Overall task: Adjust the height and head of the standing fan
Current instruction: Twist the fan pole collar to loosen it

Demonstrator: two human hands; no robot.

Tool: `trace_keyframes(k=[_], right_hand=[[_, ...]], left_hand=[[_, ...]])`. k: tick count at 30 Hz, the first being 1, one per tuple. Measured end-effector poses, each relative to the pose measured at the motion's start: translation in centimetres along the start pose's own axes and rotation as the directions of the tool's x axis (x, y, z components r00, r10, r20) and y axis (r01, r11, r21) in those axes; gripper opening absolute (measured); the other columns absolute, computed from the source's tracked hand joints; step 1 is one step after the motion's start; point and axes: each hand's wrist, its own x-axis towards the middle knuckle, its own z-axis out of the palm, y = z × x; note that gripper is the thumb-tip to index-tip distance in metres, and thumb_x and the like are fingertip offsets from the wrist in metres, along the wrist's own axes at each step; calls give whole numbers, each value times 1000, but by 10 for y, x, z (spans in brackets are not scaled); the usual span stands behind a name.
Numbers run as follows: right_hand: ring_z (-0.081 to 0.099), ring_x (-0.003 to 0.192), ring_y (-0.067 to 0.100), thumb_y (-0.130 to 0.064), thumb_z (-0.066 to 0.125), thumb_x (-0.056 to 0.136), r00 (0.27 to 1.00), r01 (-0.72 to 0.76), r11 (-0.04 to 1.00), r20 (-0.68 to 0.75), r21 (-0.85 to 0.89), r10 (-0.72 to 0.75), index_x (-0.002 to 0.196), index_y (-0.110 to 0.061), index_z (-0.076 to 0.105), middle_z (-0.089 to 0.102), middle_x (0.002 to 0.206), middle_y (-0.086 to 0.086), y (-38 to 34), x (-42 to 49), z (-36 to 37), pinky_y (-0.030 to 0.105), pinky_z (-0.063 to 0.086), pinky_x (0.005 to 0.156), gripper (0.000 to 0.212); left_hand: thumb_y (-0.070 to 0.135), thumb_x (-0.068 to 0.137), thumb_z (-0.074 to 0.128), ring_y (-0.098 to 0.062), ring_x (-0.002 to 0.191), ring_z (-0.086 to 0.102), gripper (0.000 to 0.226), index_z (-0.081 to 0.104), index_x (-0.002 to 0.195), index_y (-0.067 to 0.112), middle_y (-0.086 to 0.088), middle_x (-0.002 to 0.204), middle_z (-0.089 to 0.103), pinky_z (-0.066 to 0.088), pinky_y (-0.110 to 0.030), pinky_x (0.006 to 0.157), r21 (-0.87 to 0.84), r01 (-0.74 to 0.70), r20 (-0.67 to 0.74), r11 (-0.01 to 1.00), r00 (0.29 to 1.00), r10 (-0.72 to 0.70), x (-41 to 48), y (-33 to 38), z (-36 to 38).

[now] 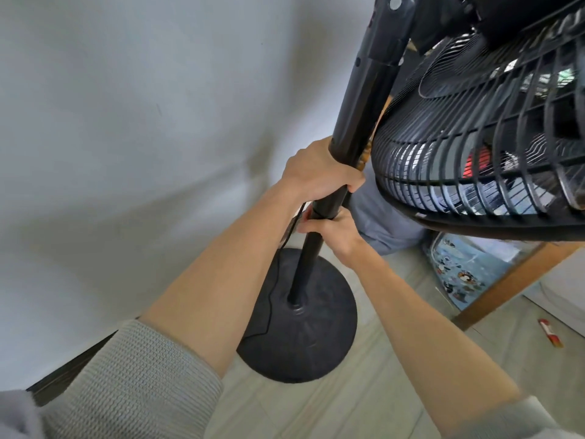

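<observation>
My left hand (319,172) wraps the fan's upper pole (357,99), so the stretch under my palm is hidden, and my right hand (332,231) covers the collar just below it. The fan head (481,147) runs off the top and right edges; what glows red behind its grille (427,172) is too broken up to name. My sleeves (136,384) are cut by the bottom edge. The small red object on the floor (552,333) is too small to identify.
</observation>
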Motion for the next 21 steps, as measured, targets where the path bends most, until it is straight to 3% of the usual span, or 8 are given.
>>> trace_keyframes(k=[4,6,9,11,13,15,18,21], right_hand=[[63,79,16,-15,82,78,929,76,991,-353,-113,-111,98,-11,59,69,88,2,16,-9,28,27,51,70,32],[61,77,14,-18,82,80,910,107,993,-396,-50,-118,99,-12,57,65,85,1,17,-10,35,26,49,68,32],[60,76,21,8,76,74,971,61,998,-233,9,-57,88,4,62,63,80,10,9,-2,19,38,52,74,20],[59,75,23,18,72,68,1000,2,1000,-3,-1,-2,71,-3,61,60,75,10,0,0,2,39,51,76,24],[59,74,23,20,71,67,985,-36,999,167,-28,40,65,-8,60,59,73,11,-7,3,-10,38,51,79,30],[60,74,21,20,71,68,984,-36,999,171,-15,38,68,-5,60,60,74,11,-8,3,-10,36,52,79,27],[63,76,20,6,77,74,992,43,999,-120,-28,-46,92,1,62,67,84,8,4,-3,11,31,52,74,24],[62,78,7,-21,80,82,900,127,991,-415,-33,-129,103,-17,52,65,85,-8,18,-9,40,22,48,68,36]], left_hand=[[40,46,71,-9,65,65,31,57,72,31,11,67,67,41,-23,55,-6,3,-33,1000,999,-3,2,-1,3],[41,44,71,-6,63,64,32,57,71,32,13,65,67,41,-22,53,3,-2,-38,1000,999,2,2,-1,5],[42,42,70,-7,64,64,34,57,71,32,13,65,67,42,-23,54,4,3,-26,1000,1000,-3,4,-1,4],[42,40,70,-9,63,64,35,57,70,31,13,63,66,41,-23,55,10,9,-23,1000,1000,-9,4,-2,3],[41,41,70,-9,62,64,34,57,70,31,13,62,65,41,-24,55,18,6,-27,1000,1000,-6,4,-2,3],[40,43,71,-11,65,65,34,57,72,30,12,65,66,42,-25,57,18,3,-27,1000,1000,-2,4,-2,3],[39,46,71,-13,69,65,34,55,74,31,11,70,67,44,-26,58,2,4,-33,1000,999,-4,4,-3,3],[37,48,71,-14,68,63,31,53,72,31,11,67,64,43,-26,59,-24,3,-42,1000,999,-4,4,-5,3]])
